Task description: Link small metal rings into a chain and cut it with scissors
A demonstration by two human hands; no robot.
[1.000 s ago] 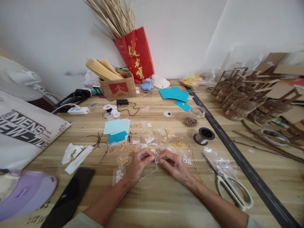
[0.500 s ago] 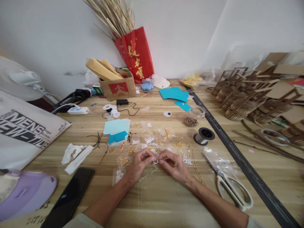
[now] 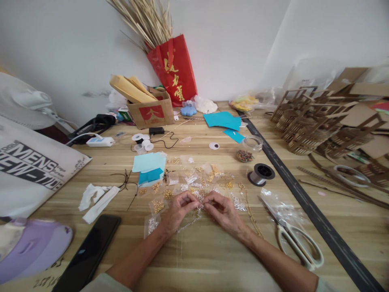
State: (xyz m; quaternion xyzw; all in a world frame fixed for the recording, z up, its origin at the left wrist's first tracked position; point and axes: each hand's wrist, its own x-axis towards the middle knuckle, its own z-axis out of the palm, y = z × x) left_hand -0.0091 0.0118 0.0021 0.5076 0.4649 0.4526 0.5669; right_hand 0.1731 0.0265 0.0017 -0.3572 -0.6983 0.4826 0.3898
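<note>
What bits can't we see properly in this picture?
In the head view:
Silvery piece between left hand and right hand: too small, partly covered by them.
Lower ends of the dry stalks: hidden by the red bag.
The phone: cut off by the bottom edge.

There are two hands [image 3: 184, 206], one silver chain [image 3: 190, 223], one pair of scissors [image 3: 288, 228], one phone [image 3: 88, 251], one wire spool [image 3: 261, 174], two white scraps [image 3: 101, 204], one spotted white disc [image 3: 212, 145], one black adapter [image 3: 156, 130], one power strip [image 3: 100, 141], one red bag [image 3: 174, 73] and one fan [image 3: 33, 98].
</note>
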